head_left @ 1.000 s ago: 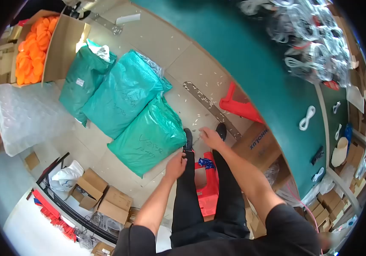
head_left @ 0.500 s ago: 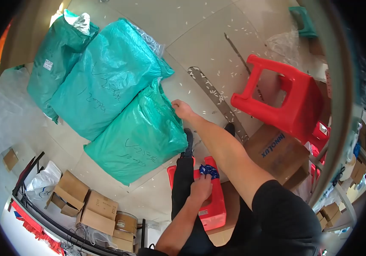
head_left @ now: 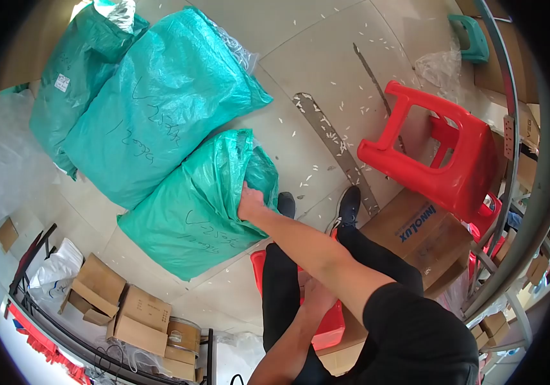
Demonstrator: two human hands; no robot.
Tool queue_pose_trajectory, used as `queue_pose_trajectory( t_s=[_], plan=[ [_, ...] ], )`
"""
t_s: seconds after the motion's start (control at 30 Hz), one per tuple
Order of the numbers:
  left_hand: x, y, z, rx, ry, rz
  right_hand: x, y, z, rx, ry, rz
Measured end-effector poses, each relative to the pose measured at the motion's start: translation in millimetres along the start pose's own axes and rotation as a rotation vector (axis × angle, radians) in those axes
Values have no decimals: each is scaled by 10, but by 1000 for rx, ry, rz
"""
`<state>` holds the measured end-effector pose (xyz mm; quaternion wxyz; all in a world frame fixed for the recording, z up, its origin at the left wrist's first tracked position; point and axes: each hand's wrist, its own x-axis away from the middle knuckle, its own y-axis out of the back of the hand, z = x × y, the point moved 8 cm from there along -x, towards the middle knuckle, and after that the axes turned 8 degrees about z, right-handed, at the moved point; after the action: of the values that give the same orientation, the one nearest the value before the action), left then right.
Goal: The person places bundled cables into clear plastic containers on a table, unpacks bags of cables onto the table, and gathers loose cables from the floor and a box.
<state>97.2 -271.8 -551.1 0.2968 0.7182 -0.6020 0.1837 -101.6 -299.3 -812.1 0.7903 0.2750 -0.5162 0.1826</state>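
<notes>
Across floor tiles [head_left: 326,58], the nearest green sack [head_left: 191,205] runs diagonally, mouth [head_left: 262,165] upper-right.

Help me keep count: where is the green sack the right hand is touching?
In the head view, the green sack lies on the floor left of centre, beside the middle sack of three, with the right hand at its upper right edge.

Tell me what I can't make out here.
In the head view:
Right hand: fingers mostly hidden by the edge of the open green bag.
Bag contents: hidden by its wall.
Left hand: partly covered by the right forearm.
White label: print too small to read.
</notes>
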Motion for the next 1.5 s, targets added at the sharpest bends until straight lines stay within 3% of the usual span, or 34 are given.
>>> queue_pose_trajectory(
  t_s=[0.1, 0.13, 0.17, 0.23, 0.3, 0.33, 0.47, 0.53, 0.57, 0.67, 0.7, 0.77, 0.8, 0.87, 0.9, 0.93, 0.97, 1.03, 1.07, 1.1, 1.13, 1.3, 1.37, 1.43, 1.5],
  plan=[
    [-65, -76, 124, 194, 150, 83, -279, 155, -203, 310, 56, -69],
    [-63, -74, 143, 102, 203, 116, -343, 75, -337, 304, 62, -70],
    [-55, -72, 178, 11, 257, 147, -334, 179, -464, 21, 126, -306],
    [-117, -86, 221, -56, 221, 157, -283, 391, -696, -263, 199, -543],
    [-51, -176, 211, -104, 193, 189, -234, 236, -894, -877, 330, -327],
    [-26, -179, 239, -135, 235, 165, -95, 208, -955, -877, 322, -323],
    [31, -167, 251, -122, 255, 53, 732, 648, -1253, -639, 127, -406],
    [102, -150, 201, -57, 223, -23, 1307, 996, -1571, -1038, 259, -651],
    [128, -200, 230, -58, 211, -26, 1547, 1142, -1659, -1032, 263, -663],
    [207, -165, 284, 343, 298, -91, 2643, 1725, -1901, -1183, 316, -798],
    [255, 86, 235, 301, 160, -243, 2988, 1903, -1891, -1285, 391, -782],
    [400, 596, 342, 420, 208, -505, 3798, 2192, -1771, -1398, 477, -781],
    [500, 1085, 34, 425, 272, -612, 4220, 2312, -1658, -1485, 531, -712],
    [479, 1813, -491, 437, 85, -628, 5034, 2456, -1561, -1580, 599, -659],
    [538, 2134, -869, 423, 68, -621, 5372, 2439, -1526, -1711, 612, -508],
    [469, 2293, -1434, 562, -39, -349, 5702, 2454, -1455, -1826, 630, -359],
    [496, 2327, -1992, 683, -143, -58, 6069, 2524, -1427, -1830, 654, -396],
    [759, 2320, -2861, 504, -184, 130, 6742, 2486, -1342, -1918, 584, -324],
    [967, 2194, -3377, 725, -215, 265, 7082, 2476, -1362, -1886, 448, -486],
    [1119, 2001, -3793, 946, -229, 407, 7155, 2314, -1577, -1910, 449, -538],
    [1202, 1875, -3938, 981, -158, 398, 7354, 2304, -1659, -1898, 422, -578],
    [1070, 1265, -4627, 812, -148, 452, 8169, 2247, -2375, -1724, 351, -913],
    [894, 949, -5109, 591, -216, 497, 8456, 2197, -2794, -1695, 337, -1187],
    [577, 535, -5437, 483, -275, 493, 8475, 2116, -3239, -1746, 332, -1237],
    [150, 191, -5823, 376, -355, 481, 8581, 2129, -3823, -1587, 125, -1546]
  ],
)
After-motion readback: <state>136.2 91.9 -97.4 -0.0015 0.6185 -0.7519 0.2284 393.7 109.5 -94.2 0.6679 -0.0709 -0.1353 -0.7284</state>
